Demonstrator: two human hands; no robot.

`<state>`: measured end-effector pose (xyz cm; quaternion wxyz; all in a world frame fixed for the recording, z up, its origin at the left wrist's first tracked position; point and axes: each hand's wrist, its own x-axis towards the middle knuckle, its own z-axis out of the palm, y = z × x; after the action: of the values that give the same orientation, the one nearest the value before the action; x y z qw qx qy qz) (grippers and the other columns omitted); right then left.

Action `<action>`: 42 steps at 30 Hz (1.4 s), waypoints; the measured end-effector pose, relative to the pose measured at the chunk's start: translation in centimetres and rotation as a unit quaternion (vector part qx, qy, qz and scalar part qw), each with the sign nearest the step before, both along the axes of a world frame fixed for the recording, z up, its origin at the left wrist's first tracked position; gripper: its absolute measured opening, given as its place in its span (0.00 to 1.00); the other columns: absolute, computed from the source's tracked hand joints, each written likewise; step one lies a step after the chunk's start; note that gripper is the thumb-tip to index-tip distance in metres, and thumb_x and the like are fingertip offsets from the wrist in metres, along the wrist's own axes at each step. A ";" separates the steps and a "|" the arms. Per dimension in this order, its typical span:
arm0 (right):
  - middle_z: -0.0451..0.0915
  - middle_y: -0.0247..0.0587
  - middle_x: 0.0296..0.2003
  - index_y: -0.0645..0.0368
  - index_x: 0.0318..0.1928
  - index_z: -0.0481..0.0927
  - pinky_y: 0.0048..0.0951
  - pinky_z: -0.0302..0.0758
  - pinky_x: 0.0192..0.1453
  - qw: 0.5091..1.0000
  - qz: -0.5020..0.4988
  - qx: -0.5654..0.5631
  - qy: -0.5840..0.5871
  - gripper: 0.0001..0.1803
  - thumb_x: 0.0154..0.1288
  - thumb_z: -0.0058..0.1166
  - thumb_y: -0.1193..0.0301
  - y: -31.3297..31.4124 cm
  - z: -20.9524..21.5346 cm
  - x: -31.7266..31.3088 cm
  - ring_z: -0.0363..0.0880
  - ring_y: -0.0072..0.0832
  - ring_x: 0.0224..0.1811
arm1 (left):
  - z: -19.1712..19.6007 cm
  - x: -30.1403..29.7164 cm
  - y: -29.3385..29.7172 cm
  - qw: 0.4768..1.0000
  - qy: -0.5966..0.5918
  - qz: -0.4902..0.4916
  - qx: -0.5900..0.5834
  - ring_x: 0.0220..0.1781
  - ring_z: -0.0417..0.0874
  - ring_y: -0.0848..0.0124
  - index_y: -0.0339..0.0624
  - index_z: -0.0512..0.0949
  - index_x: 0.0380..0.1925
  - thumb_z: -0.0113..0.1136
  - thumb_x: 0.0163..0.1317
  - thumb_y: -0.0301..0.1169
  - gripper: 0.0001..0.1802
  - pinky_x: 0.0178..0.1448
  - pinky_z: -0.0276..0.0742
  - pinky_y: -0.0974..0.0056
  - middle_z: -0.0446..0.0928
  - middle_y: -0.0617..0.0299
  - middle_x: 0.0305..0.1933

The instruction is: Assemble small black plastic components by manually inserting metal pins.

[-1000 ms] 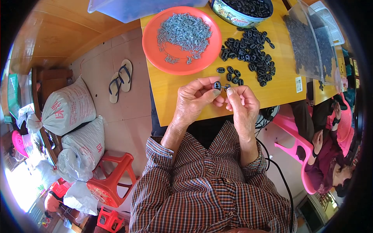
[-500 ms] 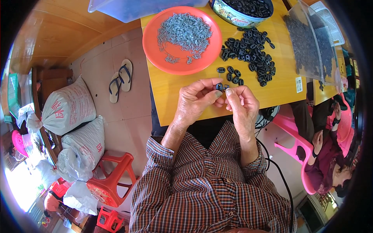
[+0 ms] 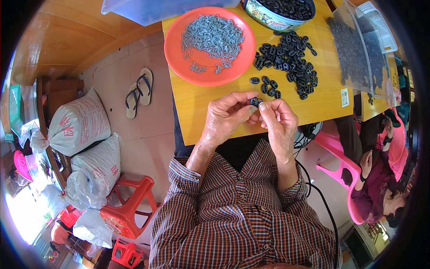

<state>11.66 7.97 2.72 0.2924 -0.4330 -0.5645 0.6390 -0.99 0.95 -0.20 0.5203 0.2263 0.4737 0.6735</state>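
Note:
My left hand [image 3: 225,118] pinches a black two-holed cord lock [image 3: 254,101] between thumb and fingers, over the front edge of the table. My right hand [image 3: 279,124] is closed on a small black plastic piece [image 3: 260,101] pressed against the cord lock's right side; the fingertips partly cover both. Just beyond my hands lie a few loose black oval cord lock pieces [image 3: 271,92], and behind them a larger heap [image 3: 286,56]. An orange-red plate [image 3: 179,67] at the far left of the table bears many small metal springs [image 3: 212,38].
A round tin [image 3: 273,26] full of black pieces stands at the back. Clear plastic bins [image 3: 358,58] of dark parts are at right, a translucent tub [image 3: 148,11] at back left. Sandals [image 3: 144,87], white sacks [image 3: 78,121] and a red stool [image 3: 130,201] are on the left; another person [image 3: 380,188] sits at right.
The small black piece in my right hand has come up against the cord lock, closing the narrow gap between them. Both hands otherwise stay nearly in place.

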 end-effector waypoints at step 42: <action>0.80 0.37 0.23 0.63 0.32 0.80 0.15 0.72 0.21 0.959 0.131 -0.225 0.109 0.04 0.60 0.60 0.76 3.2 -1.2 2.1 0.76 0.16 0.20 | 0.1 -0.5 -0.9 0.998 0.009 -0.054 0.012 0.30 0.80 0.76 0.31 0.78 0.48 0.58 0.60 0.17 0.15 0.37 0.80 0.71 0.79 0.61 0.33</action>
<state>13.71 11.20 1.54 0.1613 -0.3374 -0.4225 0.8256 -1.52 0.07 -0.08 0.5493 0.2639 0.4573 0.6477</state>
